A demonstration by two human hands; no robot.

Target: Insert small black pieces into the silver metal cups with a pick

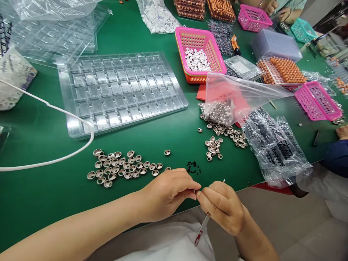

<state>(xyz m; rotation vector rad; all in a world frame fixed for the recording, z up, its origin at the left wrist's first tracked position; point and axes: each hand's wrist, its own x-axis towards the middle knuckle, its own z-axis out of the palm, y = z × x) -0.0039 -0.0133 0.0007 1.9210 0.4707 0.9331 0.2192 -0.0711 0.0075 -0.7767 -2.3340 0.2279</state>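
My left hand (172, 192) is closed in a pinch on a small metal ring, mostly covered by the fingertips. Against it are the fingertips of my right hand (224, 208), which is closed around steel tweezers (202, 229) with red marking near the lower end. Just beyond the hands lies a scatter of tiny black pieces (193, 167). Left of them, many silver cup-shaped metal rings (115, 169) are spread on the green table, and a single ring (167, 152) sits apart. Another group of metal rings (214, 148) lies to the right.
A clear compartment tray (122, 90) stands behind the rings, with a white cable (67, 114) crossing its corner. A pink basket (187, 65) holds white discs. Bags of metal rings (219, 112) and black parts (277, 148) lie right. Other people's hands (284, 14) show at the far right.
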